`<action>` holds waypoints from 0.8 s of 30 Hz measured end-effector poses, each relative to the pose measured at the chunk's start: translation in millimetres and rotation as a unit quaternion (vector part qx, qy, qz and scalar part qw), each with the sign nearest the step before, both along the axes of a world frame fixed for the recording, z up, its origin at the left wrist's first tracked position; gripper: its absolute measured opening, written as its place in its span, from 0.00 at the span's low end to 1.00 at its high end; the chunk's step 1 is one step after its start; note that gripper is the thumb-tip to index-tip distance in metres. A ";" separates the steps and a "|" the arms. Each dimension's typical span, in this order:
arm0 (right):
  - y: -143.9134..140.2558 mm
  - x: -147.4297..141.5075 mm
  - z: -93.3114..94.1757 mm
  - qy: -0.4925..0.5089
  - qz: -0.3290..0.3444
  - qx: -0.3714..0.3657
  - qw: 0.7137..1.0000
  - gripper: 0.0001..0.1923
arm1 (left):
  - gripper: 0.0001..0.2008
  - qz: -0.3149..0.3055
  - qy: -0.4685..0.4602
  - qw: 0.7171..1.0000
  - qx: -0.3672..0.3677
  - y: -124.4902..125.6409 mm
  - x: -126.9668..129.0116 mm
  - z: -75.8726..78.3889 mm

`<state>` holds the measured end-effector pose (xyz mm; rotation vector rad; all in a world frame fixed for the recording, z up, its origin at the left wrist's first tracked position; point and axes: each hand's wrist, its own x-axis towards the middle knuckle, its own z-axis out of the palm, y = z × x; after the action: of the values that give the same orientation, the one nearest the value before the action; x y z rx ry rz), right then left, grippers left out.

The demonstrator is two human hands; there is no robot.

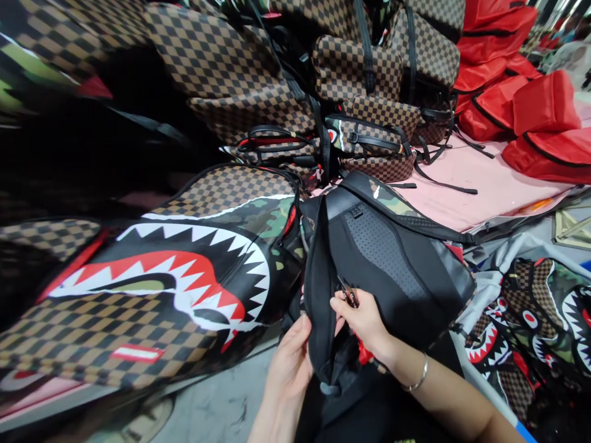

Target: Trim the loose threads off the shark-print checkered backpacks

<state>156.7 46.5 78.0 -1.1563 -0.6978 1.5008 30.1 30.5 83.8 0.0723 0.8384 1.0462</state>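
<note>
Trimming looks underway: left hand (pixel 290 363) pinches the black strap (pixel 319 295) of the backpack (pixel 392 258) lying on the bench (pixel 484 184), while right hand (pixel 364 320) grips small snips (pixel 347 291) at the seam. Next cut needs the strap held taut.

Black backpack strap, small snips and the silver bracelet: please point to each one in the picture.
black backpack strap (pixel 318 289), head view, middle of the padded strap
small snips (pixel 347 292), head view, blades above the right hand's fingers
silver bracelet (pixel 419 376), head view, band on the right wrist
</note>
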 end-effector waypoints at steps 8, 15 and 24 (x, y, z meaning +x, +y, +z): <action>2.7 -0.7 -0.3 0.053 -0.021 -0.041 0.998 0.16 | 0.14 -0.066 0.117 0.990 0.035 0.2 -5.3 -8.1; 7.2 -4.1 2.7 0.036 -0.076 -0.037 0.996 0.13 | 0.19 -0.029 0.461 0.866 0.194 27.3 -7.0 27.7; 3.9 -5.9 10.6 0.069 -0.060 -0.018 0.996 0.11 | 0.17 -0.064 0.422 0.891 0.154 60.0 1.9 42.1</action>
<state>150.8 50.4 88.6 -1.0900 -0.5013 1.4812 32.0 90.5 126.0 0.8955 1.4131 1.0078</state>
